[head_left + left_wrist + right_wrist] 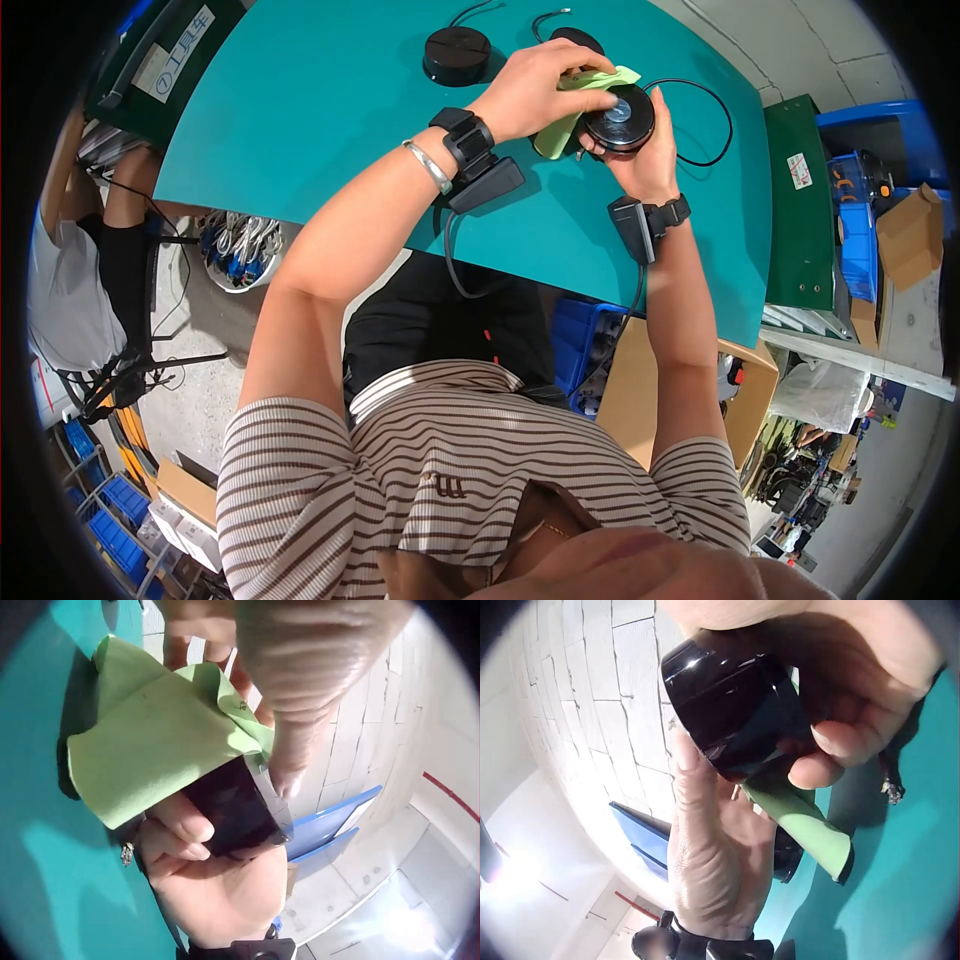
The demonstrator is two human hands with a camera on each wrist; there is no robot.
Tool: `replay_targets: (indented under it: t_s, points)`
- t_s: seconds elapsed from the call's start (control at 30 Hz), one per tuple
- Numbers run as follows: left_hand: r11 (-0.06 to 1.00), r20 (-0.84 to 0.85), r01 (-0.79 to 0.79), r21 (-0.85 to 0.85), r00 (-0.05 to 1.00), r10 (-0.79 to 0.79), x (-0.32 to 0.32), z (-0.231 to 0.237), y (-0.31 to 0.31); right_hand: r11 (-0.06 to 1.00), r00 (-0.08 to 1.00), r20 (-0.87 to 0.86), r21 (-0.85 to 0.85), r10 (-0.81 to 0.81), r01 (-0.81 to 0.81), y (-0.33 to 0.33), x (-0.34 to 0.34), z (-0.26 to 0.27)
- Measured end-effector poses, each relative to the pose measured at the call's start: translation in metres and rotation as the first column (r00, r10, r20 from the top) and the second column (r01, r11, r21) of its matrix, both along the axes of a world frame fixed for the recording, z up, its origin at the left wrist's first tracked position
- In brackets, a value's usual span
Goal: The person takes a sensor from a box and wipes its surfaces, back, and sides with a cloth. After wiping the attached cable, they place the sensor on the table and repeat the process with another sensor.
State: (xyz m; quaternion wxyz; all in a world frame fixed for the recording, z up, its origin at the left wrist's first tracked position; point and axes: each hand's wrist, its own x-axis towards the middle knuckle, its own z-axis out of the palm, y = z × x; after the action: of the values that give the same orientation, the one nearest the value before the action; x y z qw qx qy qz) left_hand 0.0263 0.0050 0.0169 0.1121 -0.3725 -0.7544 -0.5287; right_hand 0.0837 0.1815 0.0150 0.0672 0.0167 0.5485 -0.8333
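Observation:
A glossy black round device (620, 125) with a cable is gripped in my right hand (652, 160), whose fingers curl round its side in the right wrist view. My left hand (530, 92) holds a light green cloth (553, 140) behind the device, and its thumb rests on the device's round face. In the left wrist view the cloth (150, 739) hangs in folds beside the device (236, 810); part of the left fingers is hidden behind it. The right wrist view shows the left thumb against the edge of the device (735, 705).
Two more black round devices, one at the back centre (457, 55) and one partly hidden behind the left hand (578, 40), stand on the green table (330, 110). A green cabinet (798, 210) is at the right edge. Someone else sits at the far left.

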Motion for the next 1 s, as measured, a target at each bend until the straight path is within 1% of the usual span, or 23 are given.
replay_targets:
  t_s: [0.03, 0.07, 0.13, 0.17, 0.23, 0.27, 0.33, 0.37, 0.4, 0.43, 0.47, 0.5, 0.53, 0.6, 0.63, 0.7, 0.73, 0.77, 0.83, 0.87, 0.9, 0.97, 1.0]
  points:
    - [1.000, 0.052, -0.023, -0.010, 0.998, 0.023, -0.001, 0.000, 0.000, 1.000, 0.999, -0.022, 0.003, 0.023, -0.023, 0.003, -0.002, -0.003]
    - [1.000, 0.052, -0.025, -0.009, 0.998, 0.025, -0.004, -0.003, 0.000, 1.000, 0.999, -0.021, 0.003, 0.025, -0.025, 0.004, -0.002, -0.004]
    - [0.991, -0.017, -0.130, 0.002, 0.991, 0.130, -0.011, -0.012, 0.001, 0.995, 0.994, -0.048, 0.008, 0.101, -0.100, 0.006, -0.003, -0.005]
    - [0.991, -0.016, -0.131, 0.003, 0.991, 0.131, -0.012, -0.012, 0.000, 0.995, 0.994, -0.047, 0.008, 0.101, -0.101, 0.006, -0.003, -0.005]
    - [0.975, -0.093, -0.211, 0.065, 0.972, 0.216, -0.014, -0.014, -0.001, 0.996, 0.995, -0.047, 0.002, 0.093, -0.093, 0.005, -0.003, -0.004]
    - [0.976, -0.092, -0.209, 0.064, 0.972, 0.214, -0.017, -0.015, -0.001, 0.996, 0.995, -0.046, 0.001, 0.091, -0.091, 0.005, -0.002, -0.004]
    - [0.914, -0.109, -0.327, 0.240, 0.926, 0.360, -0.025, -0.018, -0.001, 0.991, 0.990, -0.048, -0.007, 0.130, -0.130, 0.006, -0.002, -0.004]
    - [0.914, -0.109, -0.327, 0.240, 0.927, 0.360, -0.021, -0.011, -0.004, 0.992, 0.990, -0.049, -0.006, 0.129, -0.130, 0.004, -0.001, -0.002]
    - [0.906, 0.093, -0.343, 0.247, 0.939, 0.330, -0.013, 0.004, -0.009, 0.997, 0.997, -0.021, -0.027, 0.073, -0.074, -0.001, 0.000, 0.001]
    - [0.899, 0.290, -0.360, 0.250, 0.913, 0.285, -0.008, 0.014, -0.013, 0.999, 1.000, 0.007, -0.047, 0.017, -0.017, -0.004, 0.001, 0.003]
    - [0.862, 0.350, -0.376, 0.340, 0.901, 0.256, -0.007, 0.018, -0.013, 0.999, 1.000, 0.006, -0.048, 0.016, -0.016, -0.002, 0.000, 0.003]
    - [0.863, 0.347, -0.374, 0.340, 0.903, 0.254, -0.010, 0.015, -0.013, 0.995, 0.994, -0.043, -0.023, 0.095, -0.096, 0.001, -0.002, 0.004]
    - [0.830, 0.405, -0.344, 0.439, 0.900, 0.159, -0.015, 0.009, -0.015, 0.985, 0.980, -0.090, 0.006, 0.175, -0.175, 0.003, -0.002, 0.004]
    - [0.750, 0.495, -0.269, 0.604, 0.864, -0.089, -0.018, 0.006, -0.015, 0.986, 0.983, -0.078, -0.009, 0.167, -0.168, 0.004, -0.002, 0.003]
    - [0.750, 0.492, -0.268, 0.605, 0.866, -0.088, -0.017, 0.005, -0.014, 0.986, 0.985, -0.062, -0.023, 0.162, -0.164, 0.004, -0.002, 0.003]
    - [0.837, 0.464, -0.109, 0.536, 0.866, -0.185, -0.014, 0.005, -0.011, 0.991, 0.991, -0.041, -0.016, 0.131, -0.131, -0.001, -0.001, 0.005]
    - [0.922, 0.423, -0.005, 0.387, 0.889, -0.173, -0.011, 0.004, -0.011, 0.995, 0.995, -0.015, -0.009, 0.097, -0.097, -0.002, 0.000, 0.005]
    - [0.951, 0.396, 0.089, 0.297, 0.894, -0.208, -0.007, 0.005, -0.009, 0.995, 0.995, -0.015, -0.009, 0.096, -0.096, 0.000, -0.001, 0.003]
    - [0.934, 0.186, 0.228, 0.275, 0.940, -0.285, -0.001, -0.001, 0.001, 0.995, 0.996, -0.013, 0.054, 0.088, -0.087, 0.003, -0.004, -0.004]
    - [0.926, 0.176, 0.272, 0.261, 0.930, -0.323, 0.003, -0.002, 0.004, 0.992, 0.995, -0.027, 0.084, 0.101, -0.098, 0.003, -0.004, -0.005]
    - [0.926, 0.177, 0.274, 0.259, 0.929, -0.325, 0.002, -0.003, 0.005, 0.992, 0.995, -0.028, 0.083, 0.099, -0.096, 0.003, -0.003, -0.004]
    - [0.952, 0.192, 0.218, 0.213, 0.946, -0.260, 0.002, -0.006, 0.006, 0.989, 0.992, -0.019, 0.088, 0.124, -0.122, 0.001, -0.002, -0.002]
    - [0.969, 0.160, 0.200, 0.148, 0.962, -0.223, 0.001, -0.006, 0.005, 0.988, 0.992, -0.004, 0.087, 0.128, -0.127, 0.000, -0.001, -0.001]
